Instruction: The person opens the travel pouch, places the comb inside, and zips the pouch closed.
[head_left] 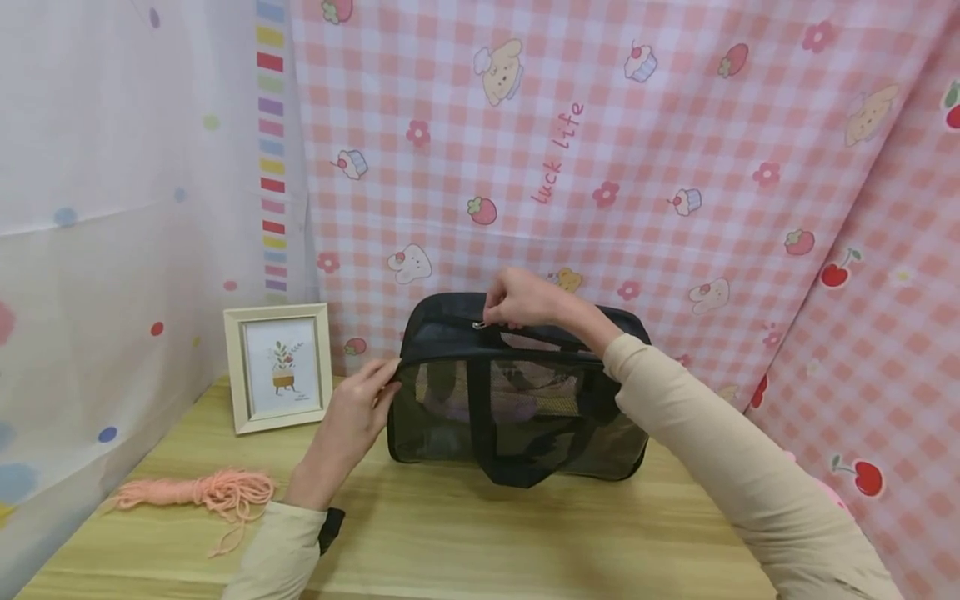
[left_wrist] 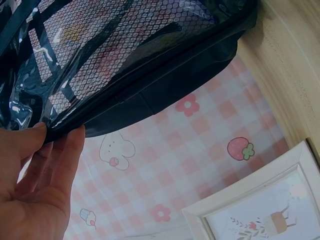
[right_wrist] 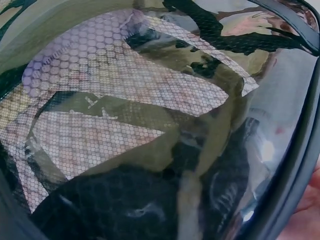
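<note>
A black bag (head_left: 442, 429) with see-through front and mesh stands upright on the wooden table, its strap handle (head_left: 483, 417) hanging down the front. My left hand (head_left: 352, 421) pinches the bag's upper left corner, thumb on the front side and fingers behind, as the left wrist view also shows. On top, my right hand (head_left: 525, 298) pinches at the metal zipper pull (head_left: 478, 325), left of the middle. To the right of that hand the top appears unzipped. Something purple (right_wrist: 85, 47) shows through the clear panel; its kind cannot be told. Only a sliver of a hand (right_wrist: 305, 215) appears in the right wrist view.
A cream picture frame (head_left: 232, 367) with a plant drawing stands left of the bag. Nearer the front left lies a bundle of peach yarn (head_left: 202, 490). Pink checked cloth (head_left: 450, 100) hangs behind the table, with white dotted cloth (head_left: 112, 283) at the left.
</note>
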